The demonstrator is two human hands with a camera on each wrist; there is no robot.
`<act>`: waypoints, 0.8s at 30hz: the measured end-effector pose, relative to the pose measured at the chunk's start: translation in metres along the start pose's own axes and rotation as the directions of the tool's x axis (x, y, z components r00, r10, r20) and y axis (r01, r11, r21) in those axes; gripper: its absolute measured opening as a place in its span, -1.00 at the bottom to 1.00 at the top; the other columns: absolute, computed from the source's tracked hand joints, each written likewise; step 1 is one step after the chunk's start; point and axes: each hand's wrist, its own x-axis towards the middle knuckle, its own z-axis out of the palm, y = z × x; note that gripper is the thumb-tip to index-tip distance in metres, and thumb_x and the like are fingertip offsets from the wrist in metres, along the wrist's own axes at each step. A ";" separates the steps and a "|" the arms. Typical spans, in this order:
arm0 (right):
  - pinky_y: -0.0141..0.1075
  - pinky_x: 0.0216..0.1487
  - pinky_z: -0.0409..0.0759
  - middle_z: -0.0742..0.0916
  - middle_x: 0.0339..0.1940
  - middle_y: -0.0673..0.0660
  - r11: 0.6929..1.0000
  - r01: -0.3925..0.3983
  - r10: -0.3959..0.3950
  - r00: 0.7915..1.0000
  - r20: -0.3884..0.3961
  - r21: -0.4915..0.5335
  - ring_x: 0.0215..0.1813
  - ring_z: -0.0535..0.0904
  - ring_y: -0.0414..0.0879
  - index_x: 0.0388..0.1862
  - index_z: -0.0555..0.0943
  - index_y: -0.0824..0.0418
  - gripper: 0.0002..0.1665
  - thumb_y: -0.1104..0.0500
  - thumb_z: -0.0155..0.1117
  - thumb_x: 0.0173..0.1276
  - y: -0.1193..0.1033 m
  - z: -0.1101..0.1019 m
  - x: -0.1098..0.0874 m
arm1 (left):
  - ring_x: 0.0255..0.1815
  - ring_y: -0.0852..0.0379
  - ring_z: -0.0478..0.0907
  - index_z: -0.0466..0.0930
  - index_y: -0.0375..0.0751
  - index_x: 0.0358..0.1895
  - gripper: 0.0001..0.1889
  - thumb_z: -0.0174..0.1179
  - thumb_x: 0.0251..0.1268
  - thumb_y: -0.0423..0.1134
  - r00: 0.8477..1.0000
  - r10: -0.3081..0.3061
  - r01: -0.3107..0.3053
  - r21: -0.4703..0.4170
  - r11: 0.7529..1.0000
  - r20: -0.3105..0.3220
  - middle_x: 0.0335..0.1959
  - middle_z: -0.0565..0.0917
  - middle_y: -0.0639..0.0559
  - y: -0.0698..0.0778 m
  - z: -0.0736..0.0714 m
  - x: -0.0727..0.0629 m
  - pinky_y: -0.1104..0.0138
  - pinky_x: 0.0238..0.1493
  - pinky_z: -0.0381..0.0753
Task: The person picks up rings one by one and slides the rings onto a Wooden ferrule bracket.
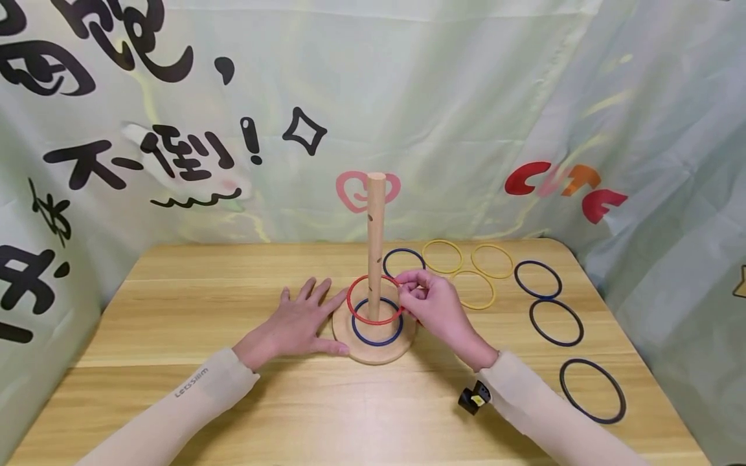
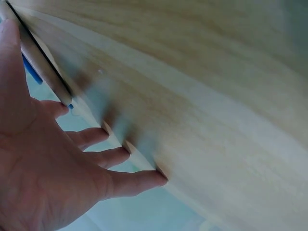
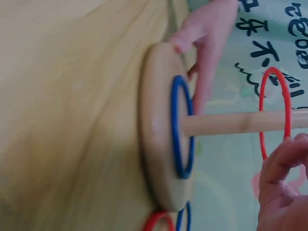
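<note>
A wooden peg (image 1: 375, 239) stands upright on a round wooden base (image 1: 373, 356). Around the peg's foot, a blue ring (image 1: 377, 345) lies on the base. My right hand (image 1: 437, 307) pinches a red ring (image 1: 348, 303) by its edge. In the right wrist view that red ring (image 3: 288, 120) encircles the peg, well above the blue one (image 3: 174, 130). My left hand (image 1: 300, 320) rests palm down with fingers spread, its thumb and index finger at the base's left edge. The left wrist view shows its fingertips (image 2: 161, 179) on the tabletop.
Behind and right of the base lie a blue ring (image 1: 404, 250), yellow rings (image 1: 443, 241) and several dark rings (image 1: 561, 285). Another red ring (image 3: 159, 216) touches or nearly touches the base in the right wrist view. A printed cloth (image 1: 443, 116) hangs behind the table (image 1: 175, 414).
</note>
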 end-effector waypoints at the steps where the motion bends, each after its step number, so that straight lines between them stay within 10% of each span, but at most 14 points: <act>1: -0.39 -0.51 0.50 0.68 -0.37 0.12 1.000 -0.008 0.008 1.000 0.010 -0.015 -0.50 0.56 -0.12 0.03 0.73 0.41 -0.76 0.44 0.27 0.44 0.002 0.000 -0.001 | 0.68 -0.56 0.06 0.10 0.06 0.81 0.23 0.21 0.21 0.70 1.000 -0.001 0.001 0.002 1.000 0.000 0.72 0.15 -0.38 0.000 0.000 0.000 -0.69 0.27 0.15; 24: -0.36 -0.47 0.59 0.67 -0.32 0.10 0.987 -0.026 0.039 0.996 0.077 -0.157 -0.46 0.59 -0.14 0.00 0.71 0.35 -0.75 0.48 0.33 0.37 0.041 0.007 0.000 | 0.68 -0.58 0.02 0.08 0.08 0.82 0.21 0.24 0.24 0.65 1.000 -0.008 0.008 -0.007 1.000 0.003 0.73 0.12 -0.38 0.002 0.000 -0.002 -0.68 0.29 0.12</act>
